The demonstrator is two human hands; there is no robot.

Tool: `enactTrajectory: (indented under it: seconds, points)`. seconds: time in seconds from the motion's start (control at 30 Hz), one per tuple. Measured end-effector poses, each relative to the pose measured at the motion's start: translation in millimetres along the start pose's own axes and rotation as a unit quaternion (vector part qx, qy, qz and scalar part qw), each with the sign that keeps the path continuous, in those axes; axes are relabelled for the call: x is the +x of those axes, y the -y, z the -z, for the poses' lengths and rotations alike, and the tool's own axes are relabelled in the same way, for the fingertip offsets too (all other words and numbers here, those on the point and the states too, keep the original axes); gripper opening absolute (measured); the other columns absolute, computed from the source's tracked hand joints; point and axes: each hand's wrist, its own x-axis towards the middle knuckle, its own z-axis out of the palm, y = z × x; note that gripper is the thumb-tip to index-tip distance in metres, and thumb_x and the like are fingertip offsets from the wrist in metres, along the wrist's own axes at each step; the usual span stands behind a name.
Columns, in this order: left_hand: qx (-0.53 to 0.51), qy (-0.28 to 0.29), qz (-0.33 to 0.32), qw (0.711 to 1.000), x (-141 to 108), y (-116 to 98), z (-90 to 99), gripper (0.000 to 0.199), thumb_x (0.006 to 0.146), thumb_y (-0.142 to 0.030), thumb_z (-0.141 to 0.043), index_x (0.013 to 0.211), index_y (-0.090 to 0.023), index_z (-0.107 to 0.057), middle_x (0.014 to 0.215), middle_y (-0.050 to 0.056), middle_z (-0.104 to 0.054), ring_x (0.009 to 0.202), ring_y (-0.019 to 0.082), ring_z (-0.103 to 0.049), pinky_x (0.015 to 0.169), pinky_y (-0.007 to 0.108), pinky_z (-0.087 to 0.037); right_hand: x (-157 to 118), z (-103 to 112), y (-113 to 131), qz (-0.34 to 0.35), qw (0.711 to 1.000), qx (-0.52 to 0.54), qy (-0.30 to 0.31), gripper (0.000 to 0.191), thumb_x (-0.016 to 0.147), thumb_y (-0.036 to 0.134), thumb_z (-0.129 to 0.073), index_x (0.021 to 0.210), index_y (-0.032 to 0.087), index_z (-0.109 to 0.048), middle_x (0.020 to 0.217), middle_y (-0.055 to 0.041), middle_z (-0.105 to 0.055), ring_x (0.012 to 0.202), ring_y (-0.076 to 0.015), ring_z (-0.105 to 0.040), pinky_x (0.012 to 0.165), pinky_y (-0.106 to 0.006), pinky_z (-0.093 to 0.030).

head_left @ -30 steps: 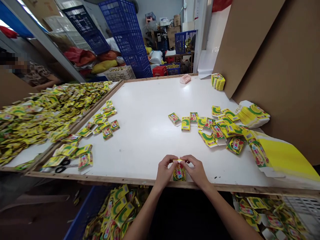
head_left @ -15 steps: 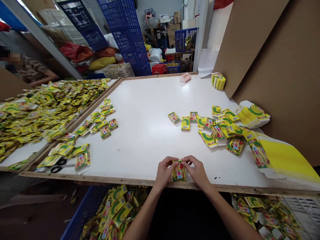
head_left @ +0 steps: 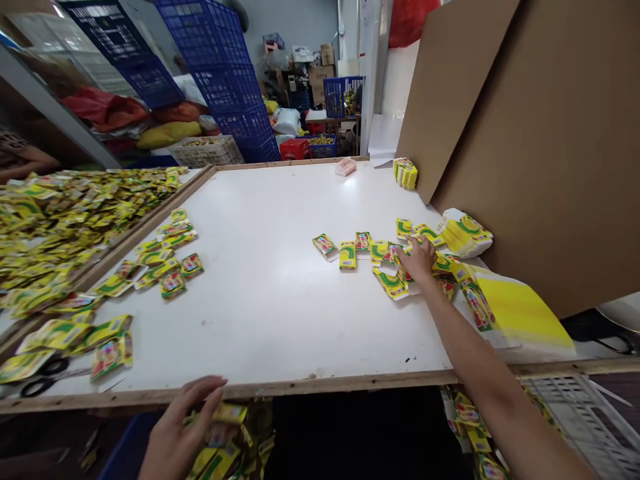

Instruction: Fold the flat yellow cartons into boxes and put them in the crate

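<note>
My left hand (head_left: 186, 423) hovers at the table's front edge, above a blue crate (head_left: 131, 443) of small yellow-green cartons. Its fingers are apart, and I see nothing held. On the right of the table, my right hand (head_left: 419, 260) reaches down over a loose cluster of the same cartons, fingers spread and touching the pile. A carton with a red and pink print (head_left: 393, 253) lies by its thumb. Closer to the middle lie a yellow carton (head_left: 347, 255) and a tilted carton (head_left: 325, 245). The hand partly hides the cartons beneath it.
Scissors (head_left: 45, 377) lie at front left beside scattered cartons (head_left: 173, 283). A wooden strip (head_left: 165, 203) divides off a large carton heap (head_left: 90, 213). Cardboard sheets (head_left: 545, 147) lean at right, near a carton stack (head_left: 405, 173). A person's arm (head_left: 30, 160) shows at far left.
My hands have parted. The left dropped toward the crate, and the carton they both held is out of my hands. My right hand moved up and right onto the pile. The view swung right.
</note>
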Motion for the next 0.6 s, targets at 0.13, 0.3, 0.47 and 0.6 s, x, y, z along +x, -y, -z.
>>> enactTrajectory:
  seconds: [0.13,0.3,0.47,0.6]
  points:
    - [0.032,-0.020,0.009,0.999,-9.2,11.3,6.5,0.043,0.068,-0.063,-0.060,0.086,-0.025,-0.070,0.091,0.003,-0.072,0.087,0.026,-0.068,0.083,0.037,-0.055,33.9,1.6,-2.0,-0.049,0.980,-0.099,0.168,0.068,0.081,0.068,-0.043,0.128,0.020,-0.055,0.135,-0.0200,-0.044,0.126,-0.0432,-0.034,0.098,-0.060,-0.021]
    - [-0.011,0.030,-0.025,0.999,-10.2,-13.1,-29.4,0.038,0.073,-0.057,-0.060,0.085,-0.023,-0.070,0.090,0.004,-0.072,0.087,0.024,-0.068,0.082,0.034,-0.055,-3.1,-6.1,4.4,0.029,0.969,-0.098,0.226,0.067,0.074,0.070,-0.053,0.127,0.028,-0.057,0.135,-0.0157,-0.047,0.119,-0.0410,-0.044,0.098,-0.060,-0.021]
    - [-0.059,0.078,-0.076,0.992,4.0,-46.0,-70.4,0.029,0.082,-0.047,-0.056,0.088,-0.022,-0.069,0.093,0.005,-0.069,0.090,0.022,-0.066,0.081,0.032,-0.054,-56.9,-0.8,10.2,0.180,0.959,-0.031,0.215,0.052,0.083,0.060,-0.049,0.127,0.031,-0.055,0.133,-0.0119,-0.049,0.116,-0.0322,-0.050,0.101,-0.055,-0.021]
    - [-0.090,0.132,-0.107,0.981,10.5,-67.9,-100.2,0.026,0.086,-0.040,-0.052,0.094,-0.021,-0.067,0.098,0.007,-0.066,0.093,0.022,-0.063,0.077,0.031,-0.053,-85.9,19.4,4.8,0.206,0.973,0.043,0.093,0.038,0.089,0.049,-0.047,0.116,0.026,-0.060,0.125,-0.0092,-0.054,0.116,-0.0267,-0.049,0.102,-0.046,-0.025]
